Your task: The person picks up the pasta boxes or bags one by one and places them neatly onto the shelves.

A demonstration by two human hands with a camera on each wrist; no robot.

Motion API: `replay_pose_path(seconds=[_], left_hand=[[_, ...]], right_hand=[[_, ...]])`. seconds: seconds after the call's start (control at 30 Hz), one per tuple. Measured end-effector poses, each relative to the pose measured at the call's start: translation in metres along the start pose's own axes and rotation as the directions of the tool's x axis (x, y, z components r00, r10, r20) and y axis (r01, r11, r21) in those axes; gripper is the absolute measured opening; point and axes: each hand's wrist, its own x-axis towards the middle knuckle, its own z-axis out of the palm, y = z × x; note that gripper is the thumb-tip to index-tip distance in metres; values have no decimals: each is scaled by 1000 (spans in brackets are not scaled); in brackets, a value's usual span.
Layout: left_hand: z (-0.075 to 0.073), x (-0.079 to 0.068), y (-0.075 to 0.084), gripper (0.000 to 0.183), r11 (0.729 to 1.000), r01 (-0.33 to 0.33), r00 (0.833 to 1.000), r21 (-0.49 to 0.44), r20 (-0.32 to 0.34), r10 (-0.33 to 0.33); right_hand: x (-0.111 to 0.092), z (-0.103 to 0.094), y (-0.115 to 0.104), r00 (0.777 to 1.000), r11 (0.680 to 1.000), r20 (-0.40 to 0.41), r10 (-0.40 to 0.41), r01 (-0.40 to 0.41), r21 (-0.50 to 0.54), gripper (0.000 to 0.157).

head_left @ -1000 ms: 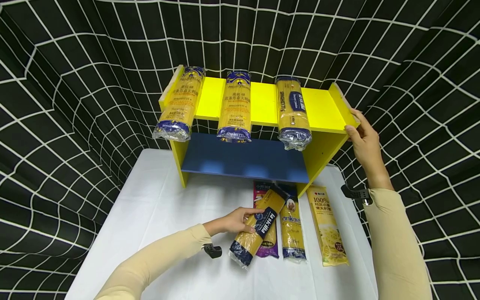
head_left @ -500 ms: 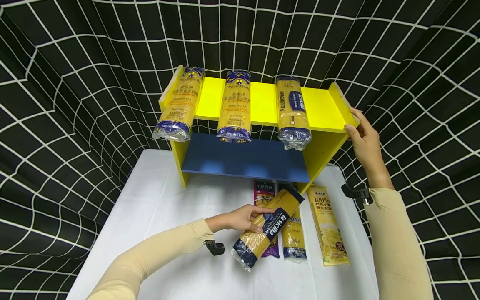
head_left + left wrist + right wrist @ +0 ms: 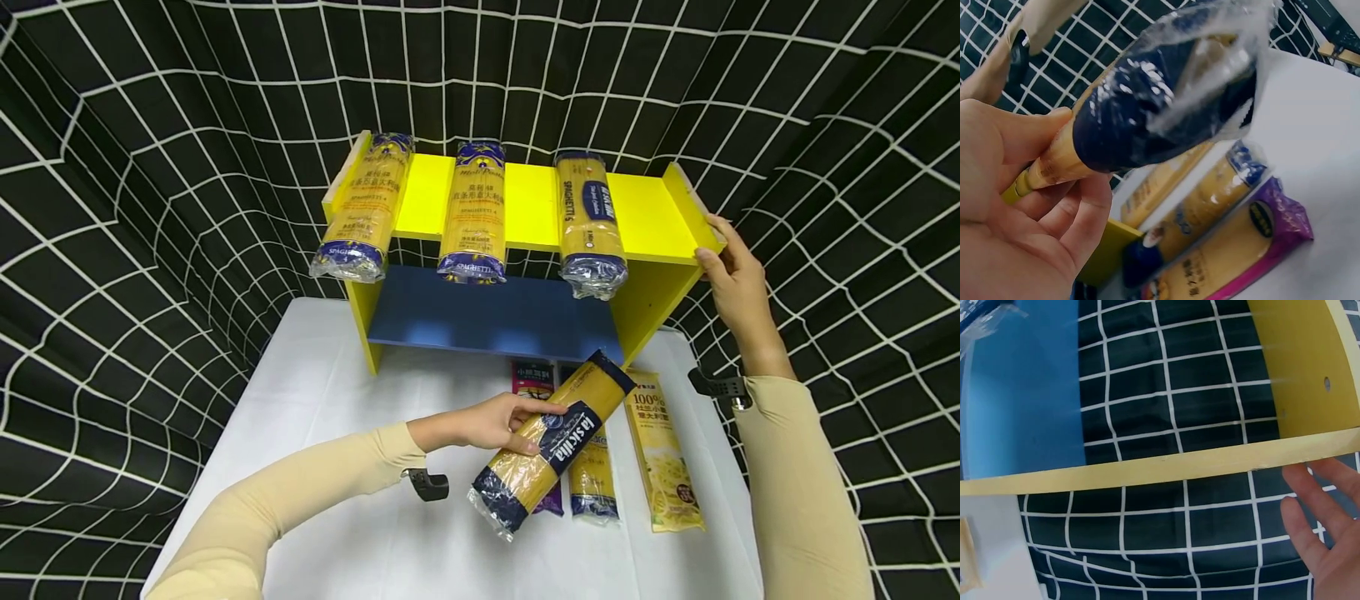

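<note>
My left hand (image 3: 498, 423) grips a la sicilia spaghetti pack (image 3: 573, 433), yellow with dark blue ends. The pack tilts, its upper end pointing right toward the shelf's right leg. In the left wrist view its crinkled clear-and-blue end (image 3: 1147, 106) is close to the camera, thumb and fingers on opposite sides. My right hand (image 3: 742, 287) holds the right side panel of the yellow shelf (image 3: 652, 217) at its front corner. The right wrist view shows fingertips (image 3: 1297, 478) against that panel's edge; the thumb is hidden there.
Three spaghetti packs lie on the top board: left (image 3: 365, 208), middle (image 3: 475, 212) and right (image 3: 590, 221). Below is a blue shelf board (image 3: 480, 312). On the white table (image 3: 345, 508) lie a purple-ended pack (image 3: 1229, 250), a blue-ended pack (image 3: 592, 479) and a pale yellow pack (image 3: 663, 458).
My left hand has moved the la sicilia pack rightward and raised it toward the camera, tilting it further to the right. The right hand has kept its hold on the shelf.
</note>
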Motion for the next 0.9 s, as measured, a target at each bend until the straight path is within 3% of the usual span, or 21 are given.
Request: replay_pose_path(seconds=[0.2, 0.4, 0.6, 0.8, 0.9], left_hand=[[-6, -2, 23, 67, 999, -32, 998, -43, 59, 34], [-7, -2, 45, 67, 998, -68, 995, -10, 72, 69], [-6, -2, 69, 66, 995, -96, 993, 20, 71, 94], [-8, -3, 95, 66, 991, -125, 992, 44, 24, 124], [-9, -1, 105, 67, 992, -128, 991, -14, 23, 129]], right_hand=[[8, -2, 18, 1000, 1000, 13, 2, -2, -18, 50], [11, -7, 24, 999, 999, 29, -26, 27, -25, 45], [6, -7, 10, 996, 997, 50, -74, 74, 4, 46], [0, -7, -6, 997, 998, 55, -56, 55, 12, 46], [0, -7, -5, 998, 999, 54, -43, 43, -3, 46]])
